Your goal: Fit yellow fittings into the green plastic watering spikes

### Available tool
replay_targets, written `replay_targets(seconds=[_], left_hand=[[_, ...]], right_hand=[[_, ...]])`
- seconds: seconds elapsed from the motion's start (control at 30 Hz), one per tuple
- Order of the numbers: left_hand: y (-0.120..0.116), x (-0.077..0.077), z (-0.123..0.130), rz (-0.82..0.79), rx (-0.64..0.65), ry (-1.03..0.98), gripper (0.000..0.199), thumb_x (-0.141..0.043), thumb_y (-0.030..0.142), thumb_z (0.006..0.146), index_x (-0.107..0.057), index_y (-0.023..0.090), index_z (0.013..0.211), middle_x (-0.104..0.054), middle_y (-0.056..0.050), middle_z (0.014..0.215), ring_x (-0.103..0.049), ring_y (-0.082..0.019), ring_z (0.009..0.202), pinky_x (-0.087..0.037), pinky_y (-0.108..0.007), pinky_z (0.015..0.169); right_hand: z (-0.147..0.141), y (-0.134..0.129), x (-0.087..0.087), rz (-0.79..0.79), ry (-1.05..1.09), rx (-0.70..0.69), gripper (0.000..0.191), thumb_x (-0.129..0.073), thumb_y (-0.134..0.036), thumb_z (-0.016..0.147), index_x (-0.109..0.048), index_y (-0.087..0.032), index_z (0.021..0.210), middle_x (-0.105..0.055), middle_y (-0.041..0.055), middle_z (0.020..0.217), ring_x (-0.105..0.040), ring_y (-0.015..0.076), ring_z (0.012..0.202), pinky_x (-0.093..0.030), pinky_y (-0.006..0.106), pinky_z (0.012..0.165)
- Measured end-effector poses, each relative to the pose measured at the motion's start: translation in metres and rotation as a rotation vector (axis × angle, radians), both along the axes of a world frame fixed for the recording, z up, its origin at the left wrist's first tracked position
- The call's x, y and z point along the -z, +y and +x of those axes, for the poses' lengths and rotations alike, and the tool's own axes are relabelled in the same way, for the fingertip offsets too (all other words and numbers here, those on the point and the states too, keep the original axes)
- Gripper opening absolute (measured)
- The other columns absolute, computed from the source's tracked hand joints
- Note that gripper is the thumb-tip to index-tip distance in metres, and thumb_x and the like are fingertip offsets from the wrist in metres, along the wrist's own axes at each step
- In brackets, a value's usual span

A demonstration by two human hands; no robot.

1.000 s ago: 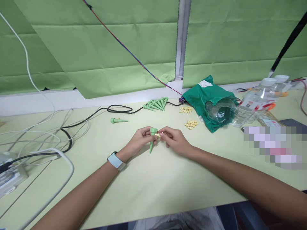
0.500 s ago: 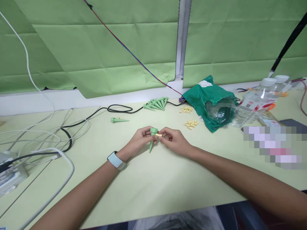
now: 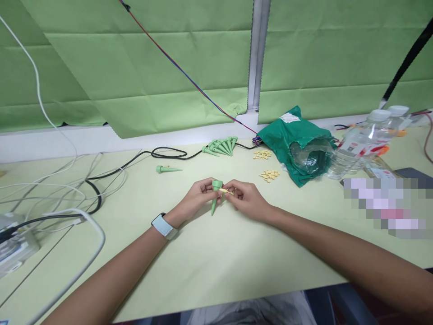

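Note:
Between thumb and fingers, my left hand [image 3: 200,195] grips a green plastic watering spike [image 3: 215,199], its cap up and its point down. My right hand [image 3: 246,197] pinches a small yellow plastic piece [image 3: 226,191] against the spike's side, just below the cap. Whether the piece sits inside a hole there I cannot tell. Another green spike [image 3: 169,169] lies to the left, a bit of yellow by its cap. Farther back is a fanned group of several green spikes [image 3: 221,146]. Two small heaps of yellow pieces [image 3: 269,175] lie to the right.
A torn green plastic bag [image 3: 284,133] stands at the back right beside clear water bottles [image 3: 355,140]. Black cable [image 3: 169,154] runs along the back. White cables [image 3: 98,225] and a power strip [image 3: 20,248] take up the left side.
The fingers of my right hand have shifted slightly along the yellow piece, and more of it shows. My left hand and the spike have hardly moved.

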State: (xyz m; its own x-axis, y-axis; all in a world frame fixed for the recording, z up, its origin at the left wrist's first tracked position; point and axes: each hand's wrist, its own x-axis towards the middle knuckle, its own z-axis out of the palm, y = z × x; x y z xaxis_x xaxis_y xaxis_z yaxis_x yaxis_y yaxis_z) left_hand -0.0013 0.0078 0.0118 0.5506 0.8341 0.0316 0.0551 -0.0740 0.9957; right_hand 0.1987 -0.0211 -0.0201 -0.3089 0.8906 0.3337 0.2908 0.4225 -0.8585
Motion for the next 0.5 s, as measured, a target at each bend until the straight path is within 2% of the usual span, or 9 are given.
replay_targets(seconds=[0.2, 0.37, 0.5], left_hand=[[-0.0005, -0.0016, 0.0008, -0.021, -0.01, -0.012, 0.016, -0.076, 0.026, 0.08, -0.066, 0.016, 0.087, -0.067, -0.004, 0.082, -0.063, -0.016, 0.075, -0.049, -0.03, 0.073], [-0.0005, -0.0016, 0.0009, -0.033, -0.033, -0.036, 0.016, -0.075, 0.027, 0.082, -0.066, 0.016, 0.088, -0.066, -0.004, 0.083, -0.062, -0.015, 0.075, -0.048, -0.029, 0.073], [0.0004, 0.0009, -0.0002, -0.04, -0.047, -0.042, 0.018, -0.074, 0.029, 0.082, -0.067, 0.016, 0.092, -0.065, -0.004, 0.086, -0.061, -0.015, 0.076, -0.048, -0.029, 0.073]], right_hand=[[0.0002, -0.0008, -0.0004, -0.023, 0.052, -0.018, 0.019, -0.06, -0.04, 0.094, -0.058, -0.023, 0.102, -0.068, -0.0015, 0.077, -0.059, 0.0116, 0.051, -0.041, 0.024, 0.053], [0.0033, -0.0002, 0.0, 0.012, 0.016, 0.055, 0.017, -0.065, -0.034, 0.088, -0.052, -0.024, 0.09, -0.052, -0.0085, 0.056, -0.053, 0.0119, 0.049, -0.038, 0.024, 0.054], [0.007, 0.0017, 0.0013, 0.06, -0.048, 0.071, 0.015, -0.067, -0.033, 0.088, -0.057, -0.023, 0.085, -0.051, -0.0075, 0.055, -0.048, 0.0115, 0.051, -0.037, 0.024, 0.054]])
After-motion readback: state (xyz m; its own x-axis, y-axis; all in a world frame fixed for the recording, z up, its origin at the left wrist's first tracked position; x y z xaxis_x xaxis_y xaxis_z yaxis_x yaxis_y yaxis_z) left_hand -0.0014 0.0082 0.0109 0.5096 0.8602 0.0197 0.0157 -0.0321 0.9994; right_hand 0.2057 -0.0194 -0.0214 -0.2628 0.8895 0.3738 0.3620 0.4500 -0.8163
